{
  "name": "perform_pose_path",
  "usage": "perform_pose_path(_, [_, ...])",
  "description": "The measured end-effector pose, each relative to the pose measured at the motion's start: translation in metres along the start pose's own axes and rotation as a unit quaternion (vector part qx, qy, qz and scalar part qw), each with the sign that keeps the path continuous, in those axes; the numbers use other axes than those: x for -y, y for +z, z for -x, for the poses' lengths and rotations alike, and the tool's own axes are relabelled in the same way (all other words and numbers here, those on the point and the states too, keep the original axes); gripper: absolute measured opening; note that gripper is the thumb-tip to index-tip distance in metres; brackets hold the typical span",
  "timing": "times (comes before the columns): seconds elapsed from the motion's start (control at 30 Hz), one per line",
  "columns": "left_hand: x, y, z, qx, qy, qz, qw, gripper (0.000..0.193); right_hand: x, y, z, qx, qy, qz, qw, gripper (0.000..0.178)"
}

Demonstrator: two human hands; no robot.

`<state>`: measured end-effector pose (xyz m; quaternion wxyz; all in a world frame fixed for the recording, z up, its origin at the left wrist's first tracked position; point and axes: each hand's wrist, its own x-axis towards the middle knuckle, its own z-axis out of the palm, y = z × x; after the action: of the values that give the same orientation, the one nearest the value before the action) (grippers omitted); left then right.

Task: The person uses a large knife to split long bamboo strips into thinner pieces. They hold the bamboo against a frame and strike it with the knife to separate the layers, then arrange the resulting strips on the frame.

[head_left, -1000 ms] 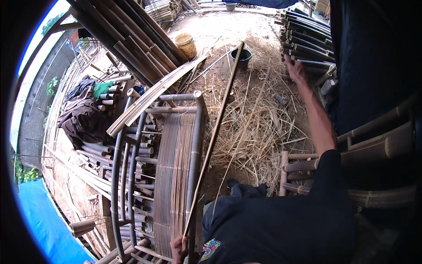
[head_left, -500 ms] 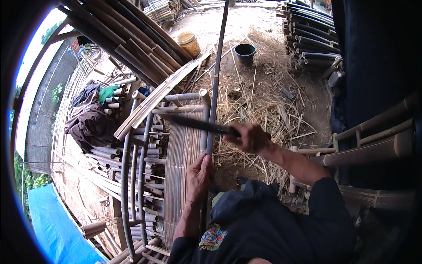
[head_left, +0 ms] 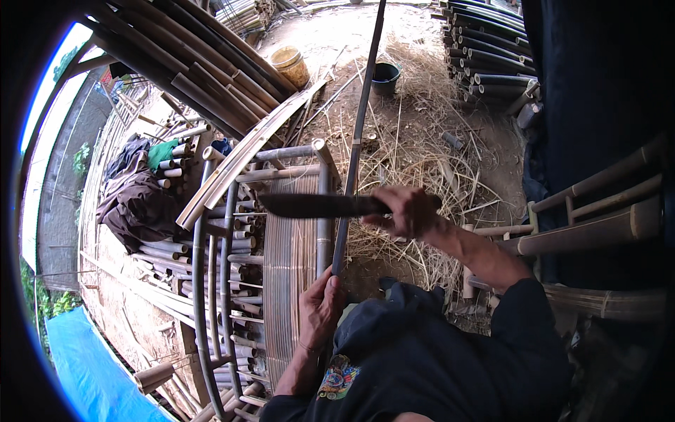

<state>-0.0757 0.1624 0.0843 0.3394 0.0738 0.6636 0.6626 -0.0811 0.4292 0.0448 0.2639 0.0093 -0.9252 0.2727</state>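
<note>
My left hand [head_left: 322,304] is wrapped around the lower part of a long dark bamboo strip [head_left: 363,105], which runs away from me past the top edge, leaning slightly right. In my right hand [head_left: 404,211] is the handle of a machete. Its broad dark blade [head_left: 302,205] points left and lies across the strip's line, over the end of a bamboo bench. Whether blade and strip touch, I cannot tell. The bench's slatted seat [head_left: 288,281] lies left of my left hand, with a round bamboo rail [head_left: 324,232] along its right side.
Pale split bamboo [head_left: 253,151] rests across the bench frame. Thick poles [head_left: 204,63] lean behind it. Shavings [head_left: 450,183] cover the ground around a black bucket [head_left: 385,79]; a yellowish bucket [head_left: 290,67] stands farther left. Stacked poles [head_left: 492,56] and bamboo furniture [head_left: 590,228] are at right.
The machete blade has gone from slanting to nearly level, and my right hand has shifted slightly right. My left hand sits a little lower, and the strip's far end leans more to the right.
</note>
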Motion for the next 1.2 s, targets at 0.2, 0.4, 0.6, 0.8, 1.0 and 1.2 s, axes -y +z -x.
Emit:
perform_pose_path(0.2, [0.004, 0.000, 0.017, -0.004, -0.005, -0.016, 1.000, 0.042, -0.027, -0.006, -0.005, 0.045, 0.066, -0.016, 0.997, 0.052])
perform_pose_path(0.4, [0.015, -0.009, 0.049, 0.019, -0.036, -0.137, 0.990, 0.039, -0.114, -0.055, -0.043, -0.077, 0.182, 0.074, 0.978, 0.070])
perform_pose_path(0.6, [0.078, -0.065, 0.111, 0.017, -0.030, -0.101, 0.994, 0.038, -0.178, -0.137, -0.068, -0.053, 0.248, 0.121, 0.960, 0.068])
perform_pose_path(0.8, [0.100, -0.107, 0.144, 0.022, -0.117, -0.089, 0.989, 0.044, -0.254, -0.226, -0.080, -0.163, 0.461, 0.077, 0.869, 0.086])
perform_pose_path(1.0, [0.057, -0.048, 0.038, 0.046, -0.049, 0.029, 0.997, 0.055, -0.127, -0.126, -0.059, -0.092, 0.261, 0.025, 0.961, 0.072])
perform_pose_path(1.2, [-0.013, -0.002, -0.068, 0.110, -0.075, 0.214, 0.968, 0.027, 0.025, 0.003, 0.012, 0.002, -0.074, 0.030, 0.997, 0.057])
